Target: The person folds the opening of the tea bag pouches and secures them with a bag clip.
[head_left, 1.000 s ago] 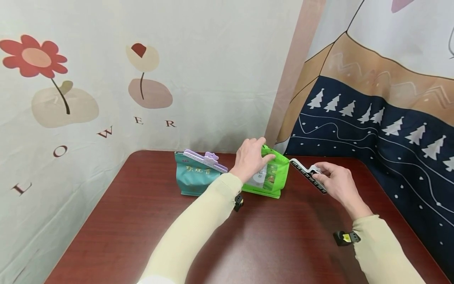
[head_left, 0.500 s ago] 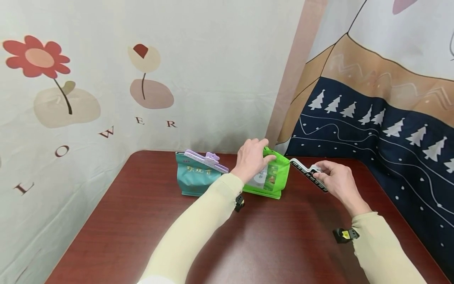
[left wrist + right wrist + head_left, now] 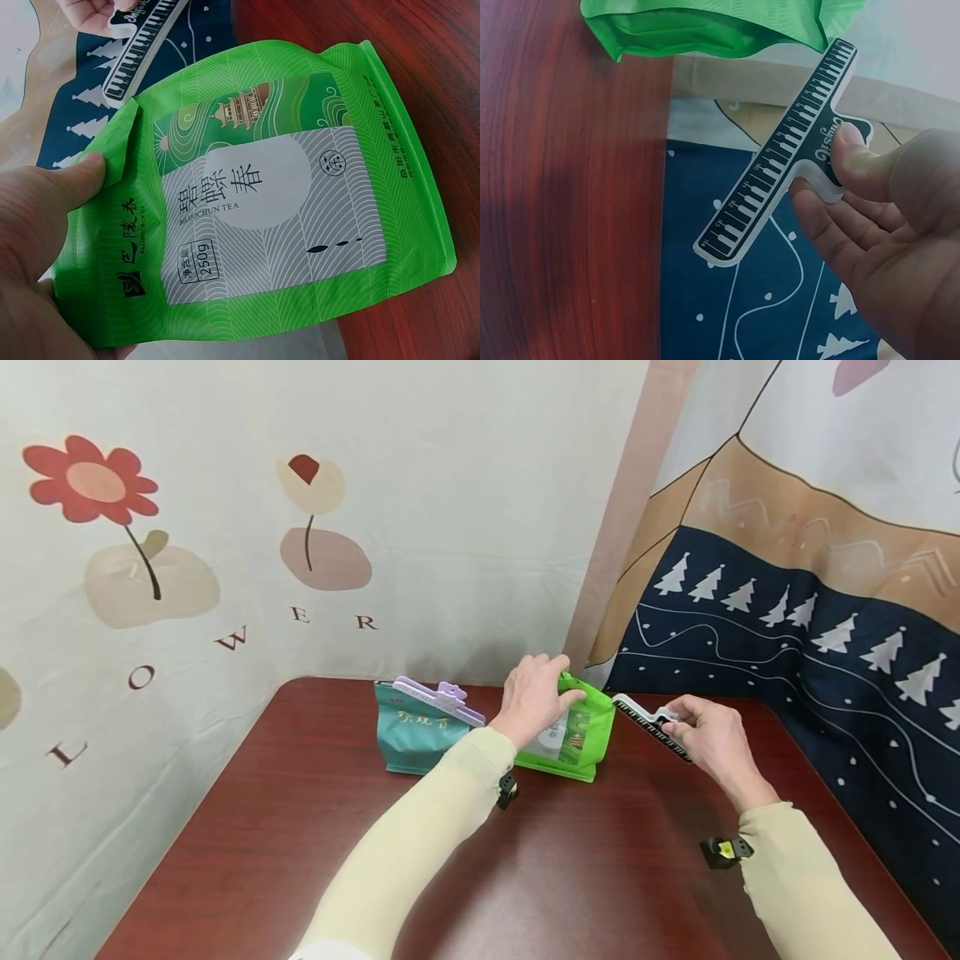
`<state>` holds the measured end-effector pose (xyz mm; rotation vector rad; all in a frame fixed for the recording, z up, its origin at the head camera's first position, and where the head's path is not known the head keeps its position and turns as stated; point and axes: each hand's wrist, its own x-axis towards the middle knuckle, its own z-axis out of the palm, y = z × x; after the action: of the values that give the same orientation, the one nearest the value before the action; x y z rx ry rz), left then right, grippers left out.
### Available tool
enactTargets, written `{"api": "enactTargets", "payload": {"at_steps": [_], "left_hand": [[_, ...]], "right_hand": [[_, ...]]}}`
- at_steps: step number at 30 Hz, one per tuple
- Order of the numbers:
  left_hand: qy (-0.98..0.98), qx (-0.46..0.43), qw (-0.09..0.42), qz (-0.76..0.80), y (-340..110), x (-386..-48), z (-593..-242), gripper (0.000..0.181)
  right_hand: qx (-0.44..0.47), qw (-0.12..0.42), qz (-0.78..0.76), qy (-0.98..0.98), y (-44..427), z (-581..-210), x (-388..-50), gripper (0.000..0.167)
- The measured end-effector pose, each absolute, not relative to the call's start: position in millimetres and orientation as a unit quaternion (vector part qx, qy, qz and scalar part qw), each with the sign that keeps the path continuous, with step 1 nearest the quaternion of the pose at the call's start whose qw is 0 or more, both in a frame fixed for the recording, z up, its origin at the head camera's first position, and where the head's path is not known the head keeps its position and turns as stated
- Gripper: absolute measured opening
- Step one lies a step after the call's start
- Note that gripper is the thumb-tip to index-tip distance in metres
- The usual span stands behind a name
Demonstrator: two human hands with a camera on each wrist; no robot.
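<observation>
A bright green tea bag (image 3: 262, 195) stands on the table, and my left hand (image 3: 530, 697) grips its top edge. In the left wrist view the thumb presses the bag's face near the folded top; the fingers behind it are mostly hidden. My right hand (image 3: 712, 735) pinches the handle of a long bag clip (image 3: 780, 157) printed with piano keys, thumb on one side and fingers on the other. The clip is held in the air, tilted, its far end close beside the green bag's upper right corner; whether they touch I cannot tell.
To the left stands a teal bag (image 3: 416, 735), with a lilac clip (image 3: 442, 697) slanting across its top. Both bags are near the back of the dark red table (image 3: 300, 852). A printed cloth (image 3: 465, 527) hangs behind, and a navy patterned one (image 3: 750, 635) at the right.
The head view has shifted slightly. Both hands keep their hold, and the clip stays almost in place beside the green bag.
</observation>
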<state>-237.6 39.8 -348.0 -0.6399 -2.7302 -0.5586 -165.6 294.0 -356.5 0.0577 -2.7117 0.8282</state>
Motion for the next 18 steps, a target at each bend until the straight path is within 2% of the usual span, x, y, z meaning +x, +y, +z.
{"api": "enactTargets", "payload": {"at_steps": [18], "left_hand": [[-0.945, -0.228, 0.145, -0.185, 40.5, -235.9, -347.0, 0.039]], "right_hand": [[0.035, 0.147, 0.287, -0.946, 290.5, -353.8, -170.3, 0.012]]}}
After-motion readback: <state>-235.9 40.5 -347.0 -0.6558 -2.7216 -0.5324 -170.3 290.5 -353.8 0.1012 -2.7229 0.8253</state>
